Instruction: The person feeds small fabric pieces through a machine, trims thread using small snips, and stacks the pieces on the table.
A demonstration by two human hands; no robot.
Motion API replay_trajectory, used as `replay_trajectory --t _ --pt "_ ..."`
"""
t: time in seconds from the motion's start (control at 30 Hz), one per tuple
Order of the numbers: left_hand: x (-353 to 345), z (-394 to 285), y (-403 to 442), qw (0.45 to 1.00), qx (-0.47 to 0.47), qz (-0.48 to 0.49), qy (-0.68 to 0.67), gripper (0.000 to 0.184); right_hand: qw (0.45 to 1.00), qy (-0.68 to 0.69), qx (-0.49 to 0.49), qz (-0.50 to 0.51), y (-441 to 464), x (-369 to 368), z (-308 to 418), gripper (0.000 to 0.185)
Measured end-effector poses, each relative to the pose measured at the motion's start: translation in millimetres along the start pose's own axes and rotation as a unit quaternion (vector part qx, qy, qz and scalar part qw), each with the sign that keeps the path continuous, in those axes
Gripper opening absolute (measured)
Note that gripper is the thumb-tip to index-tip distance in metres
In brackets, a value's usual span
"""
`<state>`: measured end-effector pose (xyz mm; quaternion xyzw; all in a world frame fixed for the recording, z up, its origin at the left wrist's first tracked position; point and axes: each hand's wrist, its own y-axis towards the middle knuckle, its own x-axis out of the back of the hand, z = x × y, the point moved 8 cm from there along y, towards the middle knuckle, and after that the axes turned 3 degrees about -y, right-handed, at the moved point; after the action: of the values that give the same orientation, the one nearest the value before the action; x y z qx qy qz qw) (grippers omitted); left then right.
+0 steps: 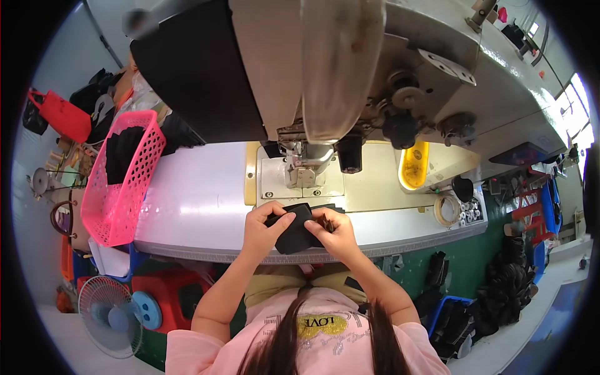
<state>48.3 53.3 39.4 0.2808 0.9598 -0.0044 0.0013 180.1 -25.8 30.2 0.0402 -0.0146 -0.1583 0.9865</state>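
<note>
Between my two hands is a small black fabric piece (294, 236), held just in front of the sewing machine's needle plate (275, 183). My left hand (265, 226) pinches its left side, thumb on top. On its right side my right hand (337, 234) grips it the same way, thumb pressed down and fingers curled underneath. Part of the black fabric shows behind the fingers, near the table edge. The presser foot (304, 177) of the sewing machine stands just beyond the hands, with no fabric seen under it.
At the left, a pink basket (119, 215) holds black fabric. A yellow tray (414, 165), a tape roll (446, 209) and several bobbins (470, 212) sit on the right. A ruler strip (206, 252) runs along the table's front edge. A fan (111, 317) stands lower left.
</note>
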Motion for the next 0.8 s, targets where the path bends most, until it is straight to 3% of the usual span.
replay_trajectory --t 0.1,0.2,0.43,0.53,0.63,0.73,0.8 --pt "-1.9 -8.8 4.5 0.999 -0.031 -0.014 -0.027 0.014 0.998 0.051 -0.022 -0.005 6.1 2.7 -5.6 0.005" --pt "-1.6 -5.6 3.8 0.998 -0.038 -0.029 -0.030 0.014 0.999 -0.044 -0.011 0.007 8.4 6.2 -5.1 0.006" --pt "-0.7 -3.8 12.3 0.996 -0.062 -0.041 -0.040 0.018 0.997 -0.072 0.014 -0.034 13.6 7.9 5.0 0.008" --pt "-0.3 0.8 13.2 0.996 -0.055 -0.039 -0.051 0.012 0.997 -0.062 -0.014 -0.031 17.1 7.8 -4.0 0.007" --pt "-5.0 10.2 11.4 0.969 -0.005 -0.087 -0.232 0.015 0.998 -0.030 -0.022 -0.043 18.9 6.9 -0.6 0.007" --pt "-29.7 24.9 3.8 0.903 0.166 -0.058 -0.392 0.027 0.996 -0.043 0.014 -0.073 22.1 7.9 9.3 0.010" --pt "-30.2 21.5 2.9 0.911 0.151 -0.076 -0.377 0.027 0.995 -0.047 0.027 -0.079 25.1 8.2 10.2 0.012"
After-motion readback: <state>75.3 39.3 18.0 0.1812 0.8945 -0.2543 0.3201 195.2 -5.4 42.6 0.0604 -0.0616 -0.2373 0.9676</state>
